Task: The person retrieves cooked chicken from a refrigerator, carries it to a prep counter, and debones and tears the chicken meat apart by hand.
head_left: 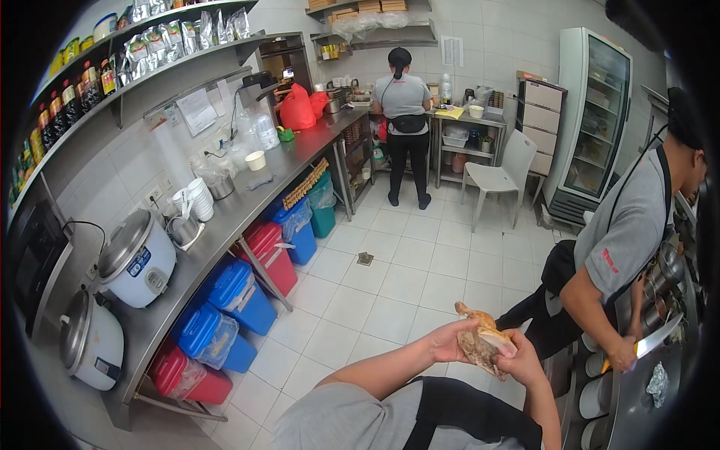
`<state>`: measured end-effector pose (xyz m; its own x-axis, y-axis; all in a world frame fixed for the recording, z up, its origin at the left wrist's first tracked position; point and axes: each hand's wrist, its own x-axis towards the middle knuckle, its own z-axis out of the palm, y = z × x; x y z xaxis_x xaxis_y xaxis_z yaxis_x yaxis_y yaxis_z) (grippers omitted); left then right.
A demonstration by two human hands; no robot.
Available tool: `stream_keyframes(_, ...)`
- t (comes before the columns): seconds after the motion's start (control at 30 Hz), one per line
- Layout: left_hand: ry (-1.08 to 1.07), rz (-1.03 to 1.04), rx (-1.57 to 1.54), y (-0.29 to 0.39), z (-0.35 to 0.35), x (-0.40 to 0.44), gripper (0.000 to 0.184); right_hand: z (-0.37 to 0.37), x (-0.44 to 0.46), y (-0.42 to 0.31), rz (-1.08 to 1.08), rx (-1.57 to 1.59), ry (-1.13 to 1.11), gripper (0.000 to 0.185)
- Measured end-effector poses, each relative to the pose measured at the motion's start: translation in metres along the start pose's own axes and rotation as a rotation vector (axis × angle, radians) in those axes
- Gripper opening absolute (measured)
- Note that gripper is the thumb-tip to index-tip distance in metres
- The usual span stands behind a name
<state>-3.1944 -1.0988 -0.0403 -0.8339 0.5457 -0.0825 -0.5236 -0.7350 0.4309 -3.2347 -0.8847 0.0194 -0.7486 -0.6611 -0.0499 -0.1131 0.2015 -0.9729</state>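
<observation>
Both of my hands hold a piece of cooked chicken [481, 346] in front of my apron, above the tiled floor. The chicken has browned skin on top, a bony end pointing up and away, and a pale, flat part towards the right. My left hand [450, 341] is closed around its left side, with some fingers hidden behind the meat. On the other side, my right hand [525, 363] grips the pale part and lower edge between thumb and fingers.
At right, a co-worker [626, 225] holds a knife [660, 334] over a steel counter [637, 405] with crumpled foil [657, 384]. Another person [409, 105] stands at the back. Left are rice cookers [139, 259], lidded bins [244, 292] and a long counter [225, 217]; a chair [502, 176] stands near the fridge [592, 127].
</observation>
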Motion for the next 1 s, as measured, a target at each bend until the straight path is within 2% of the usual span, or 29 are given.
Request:
stream_keyframes(0.13, -0.075, -0.034, 0.011, -0.004, 0.002, -0.004, 0.060, -0.001, 0.000, 0.002, -0.033, 0.014, 0.020, 0.041)
stream_keyframes(0.2, -0.112, 0.063, -0.179, -0.011, 0.011, -0.006, 0.061, -0.002, 0.001, 0.000, -0.021, -0.011, 0.056, 0.041)
stream_keyframes(0.33, -0.145, 0.011, -0.154, -0.018, 0.010, 0.002, 0.070, 0.003, -0.004, -0.011, -0.072, -0.072, 0.139, 0.040)
stream_keyframes(0.4, -0.061, 0.013, -0.089, -0.019, 0.020, 0.010, 0.075, 0.002, 0.000, 0.003, -0.310, -0.285, 0.188, 0.042)
stream_keyframes(0.47, -0.075, -0.012, -0.019, -0.015, 0.022, 0.016, 0.082, 0.004, -0.008, -0.013, -0.427, -0.433, 0.239, 0.047)
stream_keyframes(0.53, -0.070, -0.055, 0.031, -0.010, 0.023, 0.019, 0.085, 0.005, -0.017, -0.017, -0.538, -0.717, 0.369, 0.052)
stream_keyframes(0.6, -0.070, -0.077, 0.093, -0.012, 0.027, 0.023, 0.089, 0.001, -0.024, -0.013, -0.553, -0.819, 0.435, 0.056)
stream_keyframes(0.67, -0.027, -0.011, 0.064, -0.017, 0.036, 0.027, 0.093, -0.007, -0.032, -0.011, -0.622, -1.022, 0.468, 0.057)
stream_keyframes(0.7, -0.040, -0.002, 0.020, -0.020, 0.040, 0.030, 0.089, -0.008, -0.034, -0.008, -0.649, -1.067, 0.508, 0.058)
stream_keyframes(0.8, -0.042, 0.010, 0.041, -0.031, 0.038, 0.037, 0.080, -0.007, -0.039, 0.002, -0.669, -1.079, 0.547, 0.060)
stream_keyframes(0.87, -0.114, -0.012, 0.051, -0.035, 0.036, 0.043, 0.072, -0.006, -0.050, -0.004, -0.608, -1.016, 0.565, 0.060)
stream_keyframes(1.0, -0.035, -0.030, 0.068, -0.038, 0.038, 0.047, 0.071, -0.008, -0.063, 0.003, -0.482, -0.820, 0.623, 0.067)
